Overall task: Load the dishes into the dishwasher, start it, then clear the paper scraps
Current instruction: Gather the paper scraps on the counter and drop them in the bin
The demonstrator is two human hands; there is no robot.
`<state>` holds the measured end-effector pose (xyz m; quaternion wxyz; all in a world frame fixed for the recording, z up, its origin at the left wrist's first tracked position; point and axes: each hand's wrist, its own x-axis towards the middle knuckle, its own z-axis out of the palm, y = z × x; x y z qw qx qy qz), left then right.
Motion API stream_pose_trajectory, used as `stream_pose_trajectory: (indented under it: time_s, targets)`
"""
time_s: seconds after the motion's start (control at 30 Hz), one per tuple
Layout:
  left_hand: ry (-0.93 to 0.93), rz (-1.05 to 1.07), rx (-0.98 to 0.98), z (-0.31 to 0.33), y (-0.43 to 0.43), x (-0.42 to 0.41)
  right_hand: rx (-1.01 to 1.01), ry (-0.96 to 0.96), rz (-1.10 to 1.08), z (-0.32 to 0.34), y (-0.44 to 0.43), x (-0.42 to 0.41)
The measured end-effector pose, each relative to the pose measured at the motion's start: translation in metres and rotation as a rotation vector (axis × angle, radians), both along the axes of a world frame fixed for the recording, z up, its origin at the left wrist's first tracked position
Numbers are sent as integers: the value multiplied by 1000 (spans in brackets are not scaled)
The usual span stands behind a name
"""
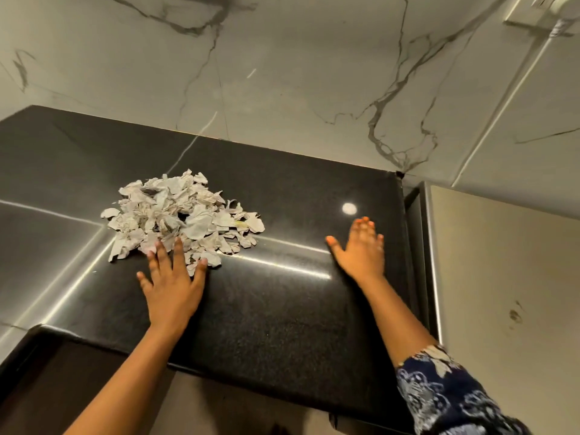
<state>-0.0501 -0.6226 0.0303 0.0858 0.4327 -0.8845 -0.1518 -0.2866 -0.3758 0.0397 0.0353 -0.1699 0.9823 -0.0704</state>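
Observation:
A heap of torn, crumpled paper scraps lies on the black stone counter, left of its middle. My left hand lies flat on the counter with fingers spread, its fingertips touching the near edge of the heap. My right hand is flat with fingers straight, over the counter's right part, well apart from the scraps and a little blurred. Neither hand holds anything. No dishes or dishwasher are in view.
A marble-patterned wall rises behind the counter. A beige panel with a metal edge stands just right of the counter's end. The counter's front edge runs below my forearms. A wall socket sits at the top right.

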Motion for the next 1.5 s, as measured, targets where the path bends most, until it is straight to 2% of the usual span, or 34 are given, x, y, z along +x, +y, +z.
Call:
stream_pose_trajectory:
  time_s: [0.23, 0.37, 0.47, 0.57, 0.7, 0.93, 1.03, 1.13, 1.2, 1.27, 1.4, 1.5]
  targets:
    - [67, 19, 25, 5, 0, 1, -70, -153, 538, 8, -102, 68]
    - [146, 23, 48, 9, 2, 7, -235, -291, 653, 16, -65, 96]
    - [153, 22, 36, 8, 12, 24, -57, -187, 700, 12, -12, 126]
    - [73, 43, 5, 2, 21, 46, 62, -149, 677, 7, -8, 147]
    - [38, 127, 45, -1, 27, 59, -1, -143, 611, 3, -71, 145]
    - [169, 274, 195, 9, -14, 60, -84, -158, 607, 0, -177, 114]
    - [240, 288, 251, 13, -37, 59, -238, -130, 652, 5, -181, 107]
    - [306, 319, 259, 13, -71, 60, -380, -77, 453, 3, -172, 85]
    - [320, 362, 241, 12, -100, 57, -344, -132, 259, 2, -173, 62]
    - [270, 382, 228, 11, -128, 44, -292, -183, 217, 2, -190, 44]
    - [134, 179, 199, 10, -156, 16, -261, -271, 464, 6, -238, 46]
    - [193, 136, 259, 9, -172, 8, -462, -395, 399, 15, -264, 39]
